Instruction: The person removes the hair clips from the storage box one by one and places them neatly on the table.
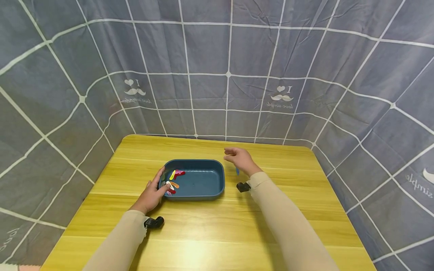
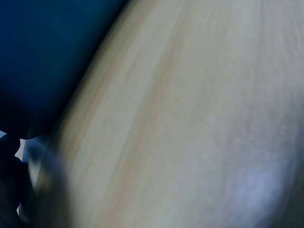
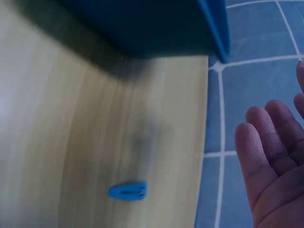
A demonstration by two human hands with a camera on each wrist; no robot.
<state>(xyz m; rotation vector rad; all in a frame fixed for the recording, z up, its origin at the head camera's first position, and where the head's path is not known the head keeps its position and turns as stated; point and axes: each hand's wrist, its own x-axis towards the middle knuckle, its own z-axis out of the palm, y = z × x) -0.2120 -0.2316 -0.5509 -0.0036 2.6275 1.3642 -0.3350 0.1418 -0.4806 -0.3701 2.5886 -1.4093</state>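
Note:
A dark blue rectangular bin (image 1: 203,197) stands on the table. Several colourful snap hair clips lie at its left end, among them a yellow clip (image 1: 172,174), a red clip (image 1: 179,173) and an orange clip (image 1: 174,184). My left hand (image 1: 151,195) grips the bin's left wall, its thumb over the rim and its fingers along the outside. To the right of the bin, my right hand (image 1: 240,159) hovers above the table with relaxed fingers and nothing in them. Beneath it lies a blue hair clip (image 3: 128,191), partly hidden by the hand in the head view.
The wooden table (image 1: 203,237) meets a grey curtain (image 1: 210,90) with white grid lines at the back and sides. A black wrist camera (image 1: 154,222) sits on the left wrist, another black camera (image 1: 243,187) on the right.

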